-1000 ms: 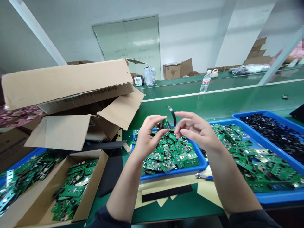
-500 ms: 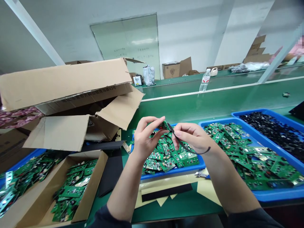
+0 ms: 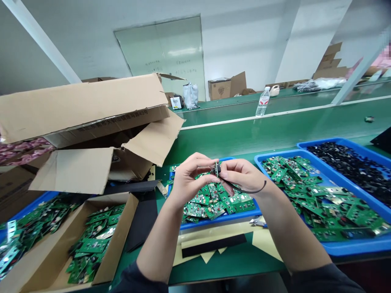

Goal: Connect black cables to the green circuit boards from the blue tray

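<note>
Room: factory line, white walls, green bench (image 3: 244,134) running across; water bottle (image 3: 262,105) stood far back on it.
Left hand (image 3: 191,179): thumb and fingertips pinched shut on a small circuit board (image 3: 216,167), held edge-up over the middle tray.
Right hand (image 3: 244,177): thumb and forefinger clamped on one end of a black strip (image 3: 251,191), right against the board; the rest of the strip curved loose under the wrist.
Step, my read: strip end was being pressed onto the board, both hands touching at that spot.
Next move, my read: it called for a steady left pinch while the right thumb ran along the strip; a loose tail could stick where it shouldn't.
Middle tray (image 3: 220,219): blue, heaped with green boards, directly below both hands.
Right tray (image 3: 351,247): blue, larger, also full of green boards.
Far-right tray (image 3: 305,143): blue, filled with small black parts (image 3: 351,167); couldn't tell what kind.
Cardboard box (image 3: 122,240): low and open at near left, more green boards inside.
Left tray (image 3: 45,194): blue, mostly hidden, boards in it too.
Big carton (image 3: 85,106): open, tipped on its side, flaps hanging over the left tray; contents hidden.
Bench front: spare black strip on yellow backing paper (image 3: 269,244), small cutters (image 3: 256,221) beside the middle tray.
</note>
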### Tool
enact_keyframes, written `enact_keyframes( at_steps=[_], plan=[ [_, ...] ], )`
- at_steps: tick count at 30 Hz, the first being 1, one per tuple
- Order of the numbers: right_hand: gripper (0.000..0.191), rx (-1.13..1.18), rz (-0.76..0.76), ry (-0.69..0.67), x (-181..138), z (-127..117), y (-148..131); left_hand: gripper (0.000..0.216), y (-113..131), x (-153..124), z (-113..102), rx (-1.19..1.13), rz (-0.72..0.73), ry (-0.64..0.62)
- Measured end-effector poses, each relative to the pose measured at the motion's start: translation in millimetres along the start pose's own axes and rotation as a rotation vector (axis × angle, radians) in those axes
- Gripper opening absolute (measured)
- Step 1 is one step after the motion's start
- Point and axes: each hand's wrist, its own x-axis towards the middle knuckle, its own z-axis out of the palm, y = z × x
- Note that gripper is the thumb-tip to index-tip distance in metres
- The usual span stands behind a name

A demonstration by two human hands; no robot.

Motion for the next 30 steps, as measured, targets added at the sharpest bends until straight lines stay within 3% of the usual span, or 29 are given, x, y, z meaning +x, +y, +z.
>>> enact_keyframes(
  at_steps=[6, 10, 13, 21, 24, 30],
  plan=[
    [0.026, -0.311, -0.129, 0.310, -9.2, 10.4, -11.6, 0.030, 1.1, -0.3, 6.6, -0.016, -0.052, 0.025],
    [0.016, -0.413, -0.220, 0.447, -10.8, 13.9, -12.0, 0.026, -0.2, 1.0, 8.7, -0.015, -0.063, 0.054],
    [0.020, -0.435, -0.283, 0.544, -10.3, 9.8, -11.0, 0.024, 0.1, 0.9, 7.3, -0.017, -0.047, 0.074],
    [0.011, -0.625, -0.466, 0.418, -14.3, 7.6, -13.6, 0.026, 3.6, -2.2, 3.2, -0.081, -0.096, 0.093],
    [0.003, -0.720, -0.544, 0.417, -13.0, 10.6, -12.5, 0.026, 1.0, -2.2, 3.8, -0.083, -0.090, 0.103],
    [0.009, -0.782, -0.590, 0.426, -11.3, 11.2, -11.1, 0.022, 0.0, -1.4, 3.9, -0.144, -0.138, 0.089]
  ],
)
